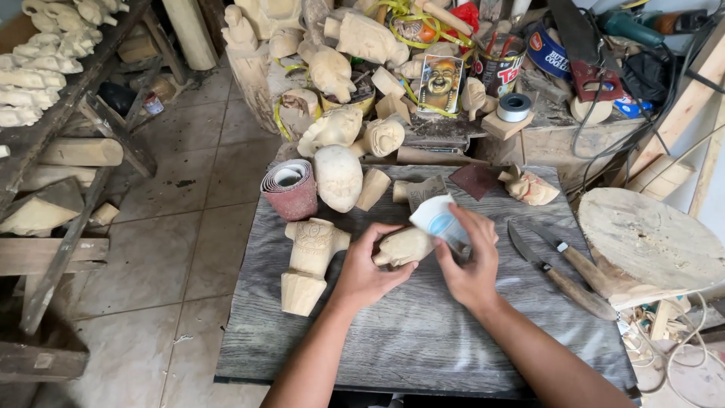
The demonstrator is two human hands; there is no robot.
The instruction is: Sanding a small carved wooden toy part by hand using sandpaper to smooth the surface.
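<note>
My left hand (366, 273) grips a small pale wooden carving (405, 246) at the middle of a grey wooden board (423, 332). My right hand (470, 261) holds a folded sheet of sandpaper (438, 219), white side up, pressed against the carving's right end. A carved wooden figure (310, 261) lies just left of my left hand. A roll of red sandpaper (290, 187) stands at the board's far left corner.
Two carving knives (563, 268) lie right of my right hand, beside a round wooden slab (649, 242). More unfinished carvings (337, 176), a photo of a laughing figure (440, 83), tape (514, 106) and tins crowd the far side. Wooden racks (53, 151) stand on the left over the tiled floor.
</note>
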